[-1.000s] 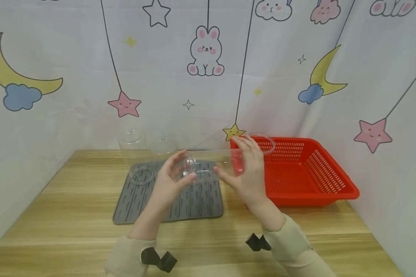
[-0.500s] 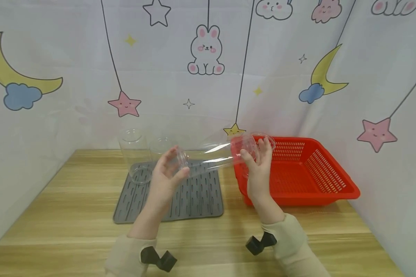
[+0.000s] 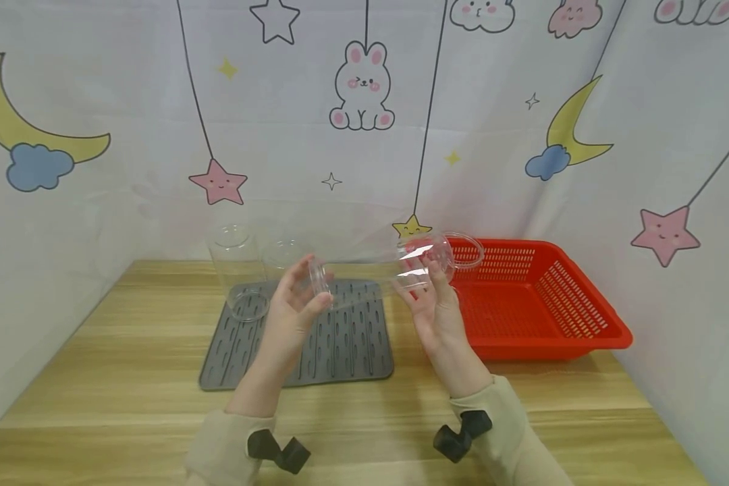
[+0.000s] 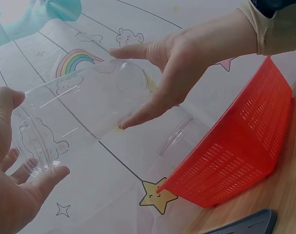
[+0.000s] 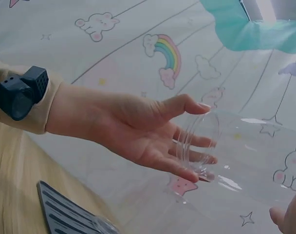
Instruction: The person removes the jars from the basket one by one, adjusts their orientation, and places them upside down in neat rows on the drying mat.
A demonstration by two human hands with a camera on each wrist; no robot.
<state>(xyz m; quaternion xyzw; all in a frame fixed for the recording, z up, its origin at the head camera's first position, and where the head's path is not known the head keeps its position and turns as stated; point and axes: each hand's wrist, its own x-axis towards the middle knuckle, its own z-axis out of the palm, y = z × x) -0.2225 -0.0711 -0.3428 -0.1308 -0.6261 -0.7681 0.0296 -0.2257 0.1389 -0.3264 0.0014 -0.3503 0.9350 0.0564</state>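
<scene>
A clear plastic jar (image 3: 364,283) lies sideways in the air above the grey mat, held between both hands. My left hand (image 3: 288,304) grips its ridged neck, thumb on the near side and fingers around behind, as the right wrist view shows on the neck (image 5: 199,146). My right hand (image 3: 440,317) holds the other end from below, palm turned up. In the left wrist view that hand (image 4: 179,63) spans the jar's smooth end between thumb and fingers. Only fingertips of the right hand (image 5: 291,214) show at the right wrist view's lower edge.
Two more clear jars, a taller one (image 3: 233,260) and a shorter one (image 3: 279,253), stand at the back of the grey drying mat (image 3: 340,351). A red basket (image 3: 541,351) sits at the right, a clear round rim (image 3: 480,250) showing at its back left corner.
My right hand went from the jar's body out to its far end, then turned palm up beneath it. The jar's right end tipped up. The left hand shifted slightly left, still gripping the neck.
</scene>
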